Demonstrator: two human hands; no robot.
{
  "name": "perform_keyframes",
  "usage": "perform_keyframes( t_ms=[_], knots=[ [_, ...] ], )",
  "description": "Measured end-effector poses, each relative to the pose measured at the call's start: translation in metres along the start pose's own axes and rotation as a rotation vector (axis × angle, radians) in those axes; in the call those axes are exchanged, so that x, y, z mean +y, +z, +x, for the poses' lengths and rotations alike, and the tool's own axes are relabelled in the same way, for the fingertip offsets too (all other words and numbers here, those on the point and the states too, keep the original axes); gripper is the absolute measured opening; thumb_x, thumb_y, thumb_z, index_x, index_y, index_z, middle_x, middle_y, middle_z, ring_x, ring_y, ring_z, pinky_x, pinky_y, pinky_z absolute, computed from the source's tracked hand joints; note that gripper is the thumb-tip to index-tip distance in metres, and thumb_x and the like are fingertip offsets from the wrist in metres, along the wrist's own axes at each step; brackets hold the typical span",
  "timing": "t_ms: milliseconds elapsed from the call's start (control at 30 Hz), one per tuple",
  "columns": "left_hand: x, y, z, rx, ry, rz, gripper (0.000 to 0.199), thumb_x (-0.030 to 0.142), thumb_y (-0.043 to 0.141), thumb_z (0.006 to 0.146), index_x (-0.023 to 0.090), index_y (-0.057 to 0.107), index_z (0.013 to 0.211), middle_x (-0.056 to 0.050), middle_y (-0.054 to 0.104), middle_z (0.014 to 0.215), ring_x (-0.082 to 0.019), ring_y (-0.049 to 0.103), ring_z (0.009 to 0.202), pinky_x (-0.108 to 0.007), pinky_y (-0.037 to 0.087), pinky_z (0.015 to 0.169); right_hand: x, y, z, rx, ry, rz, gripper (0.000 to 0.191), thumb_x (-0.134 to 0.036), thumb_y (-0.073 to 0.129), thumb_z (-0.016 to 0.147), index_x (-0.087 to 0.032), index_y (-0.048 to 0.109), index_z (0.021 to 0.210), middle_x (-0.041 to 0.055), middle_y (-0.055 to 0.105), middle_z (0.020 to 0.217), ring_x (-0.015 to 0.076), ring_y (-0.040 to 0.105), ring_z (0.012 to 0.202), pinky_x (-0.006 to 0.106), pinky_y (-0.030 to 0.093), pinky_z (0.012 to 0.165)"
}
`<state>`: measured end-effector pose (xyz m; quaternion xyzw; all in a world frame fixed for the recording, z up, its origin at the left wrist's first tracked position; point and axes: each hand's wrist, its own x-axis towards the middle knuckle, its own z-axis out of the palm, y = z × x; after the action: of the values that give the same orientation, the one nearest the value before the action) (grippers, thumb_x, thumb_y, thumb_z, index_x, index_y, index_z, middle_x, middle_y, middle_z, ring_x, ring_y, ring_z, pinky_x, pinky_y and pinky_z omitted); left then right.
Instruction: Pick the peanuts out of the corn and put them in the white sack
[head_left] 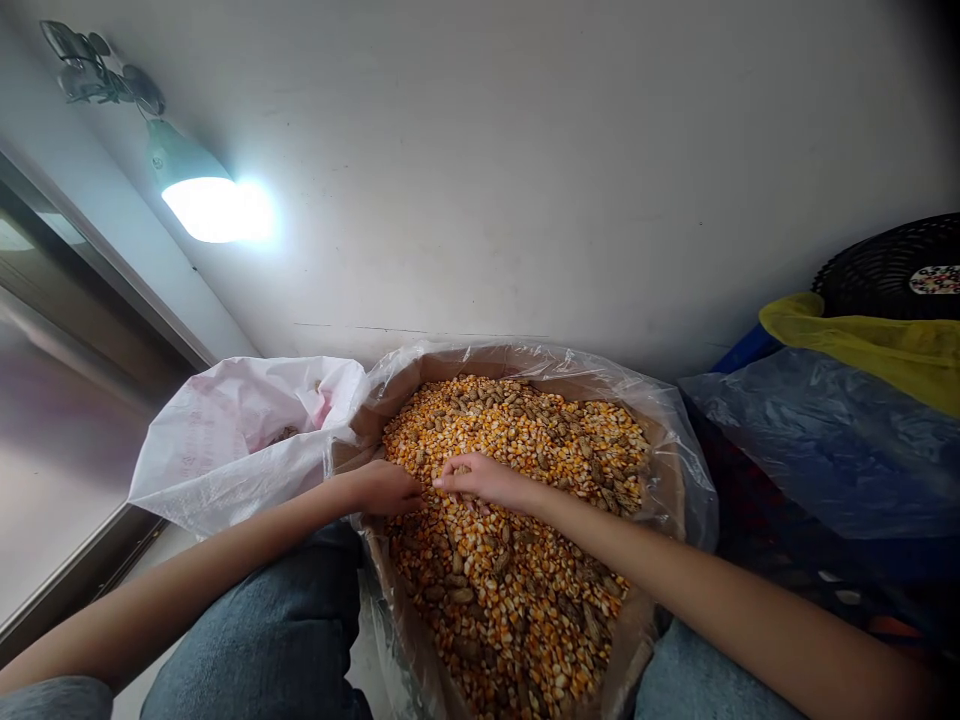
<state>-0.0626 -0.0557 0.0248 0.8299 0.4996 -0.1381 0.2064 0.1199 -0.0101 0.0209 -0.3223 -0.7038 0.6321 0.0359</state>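
A large plastic-lined bag (694, 470) stands between my knees, filled with yellow corn kernels (480, 540) and unshelled peanuts (461, 595) mixed through them. Over its left part is my left hand (390, 488), fingers curled together and pointing right; whatever they hold is hidden. Just to the right, my right hand (476, 480) hovers low over the corn with bent fingers, and what looks like a peanut shows at them. The two hands are close, with a small gap between the fingertips. A white woven sack (217, 440) sits open against the bag's left side, with some peanuts inside.
A lit bulb lamp (187, 180) hangs on the pale wall (525, 180) at upper left. On the right are a black fan-like object (877, 270), yellow cloth (870, 345) and clear plastic sheeting (810, 430). A metal-edged frame (82, 570) runs along the left.
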Motion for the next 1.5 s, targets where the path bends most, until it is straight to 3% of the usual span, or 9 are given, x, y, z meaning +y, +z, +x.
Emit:
perform_keyframes(
  t_ms=[200, 367, 467, 667, 833, 1000, 1167, 1267, 1500],
  knots=[
    [0.025, 0.009, 0.004, -0.117, 0.028, 0.315, 0.033, 0.033, 0.039, 0.079, 0.014, 0.064, 0.069, -0.011, 0.064, 0.066, -0.018, 0.057, 0.057, -0.025, 0.037, 0.049, 0.001, 0.034, 0.0, -0.033, -0.213, -1.021, 0.018, -0.026, 0.048, 0.07, -0.014, 0.061, 0.075, 0.0104, 0.062, 0.074, 0.0239, 0.057, 0.07, 0.034, 0.042, 0.06],
    [0.022, 0.002, 0.005, -0.131, 0.019, 0.222, 0.031, 0.028, 0.036, 0.078, 0.013, 0.062, 0.069, -0.009, 0.062, 0.065, -0.016, 0.053, 0.055, -0.025, 0.035, 0.05, 0.006, 0.054, 0.006, -0.09, -0.183, -1.182, 0.013, -0.017, 0.05, 0.069, -0.011, 0.06, 0.073, 0.0152, 0.062, 0.073, 0.0267, 0.057, 0.065, 0.037, 0.043, 0.054],
    [0.009, -0.005, 0.004, -0.139, 0.027, -0.129, 0.026, 0.03, 0.036, 0.076, 0.015, 0.056, 0.068, -0.003, 0.056, 0.061, -0.011, 0.046, 0.053, -0.022, 0.034, 0.051, 0.008, 0.044, 0.008, -0.058, -0.135, -0.897, 0.011, -0.024, 0.053, 0.066, -0.014, 0.059, 0.067, 0.0075, 0.058, 0.062, 0.0202, 0.054, 0.059, 0.031, 0.041, 0.051],
    [-0.012, -0.014, -0.001, -0.015, -0.078, -1.331, 0.029, 0.038, 0.023, 0.077, 0.017, 0.04, 0.066, 0.004, 0.029, 0.054, -0.007, 0.025, 0.042, -0.02, 0.022, 0.038, -0.003, 0.004, 0.0, -0.254, 0.119, 0.439, 0.019, -0.034, 0.053, 0.067, -0.017, 0.051, 0.073, -0.0043, 0.044, 0.055, 0.0044, 0.035, 0.041, 0.016, 0.023, 0.032],
    [-0.012, -0.015, 0.001, 0.055, -0.074, -1.664, 0.034, 0.048, 0.021, 0.077, 0.019, 0.032, 0.063, 0.005, 0.026, 0.055, -0.006, 0.021, 0.039, -0.018, 0.015, 0.034, -0.015, -0.012, -0.005, -0.304, 0.043, 0.866, 0.021, -0.038, 0.047, 0.071, -0.017, 0.047, 0.074, -0.002, 0.051, 0.068, 0.0059, 0.045, 0.048, 0.014, 0.02, 0.031],
    [-0.006, -0.014, -0.001, 0.097, -0.104, -1.259, 0.037, 0.052, 0.034, 0.075, 0.017, 0.039, 0.066, 0.006, 0.032, 0.054, -0.004, 0.026, 0.04, -0.018, 0.018, 0.037, -0.013, -0.012, -0.007, -0.227, 0.024, 0.479, 0.028, -0.043, 0.054, 0.067, -0.018, 0.051, 0.078, -0.0019, 0.054, 0.07, 0.0055, 0.045, 0.047, 0.014, 0.025, 0.033],
    [0.012, -0.014, -0.006, -0.045, 0.08, -0.269, 0.023, 0.039, 0.049, 0.07, 0.018, 0.056, 0.075, 0.001, 0.054, 0.063, -0.009, 0.044, 0.055, -0.021, 0.031, 0.051, -0.016, 0.0, -0.015, -0.298, -0.164, -0.624, 0.018, -0.03, 0.058, 0.065, -0.02, 0.064, 0.079, 0.001, 0.062, 0.072, 0.0126, 0.054, 0.062, 0.022, 0.038, 0.053],
    [0.024, -0.008, -0.006, -0.127, 0.139, 0.125, 0.019, 0.034, 0.052, 0.069, 0.02, 0.06, 0.079, -0.003, 0.061, 0.068, -0.015, 0.051, 0.057, -0.024, 0.033, 0.051, -0.018, 0.015, -0.017, -0.322, -0.302, -1.111, 0.019, -0.027, 0.056, 0.066, -0.024, 0.065, 0.083, 0.0029, 0.065, 0.079, 0.0172, 0.058, 0.071, 0.025, 0.039, 0.058],
    [0.033, 0.006, 0.004, -0.214, 0.185, 0.315, 0.015, 0.025, 0.056, 0.066, 0.015, 0.064, 0.075, -0.009, 0.064, 0.067, -0.02, 0.055, 0.054, -0.027, 0.033, 0.046, -0.003, 0.042, -0.009, -0.404, -0.388, -1.449, 0.017, -0.017, 0.049, 0.072, -0.019, 0.065, 0.075, 0.0086, 0.065, 0.07, 0.018, 0.06, 0.064, 0.025, 0.04, 0.052]
  ],
)
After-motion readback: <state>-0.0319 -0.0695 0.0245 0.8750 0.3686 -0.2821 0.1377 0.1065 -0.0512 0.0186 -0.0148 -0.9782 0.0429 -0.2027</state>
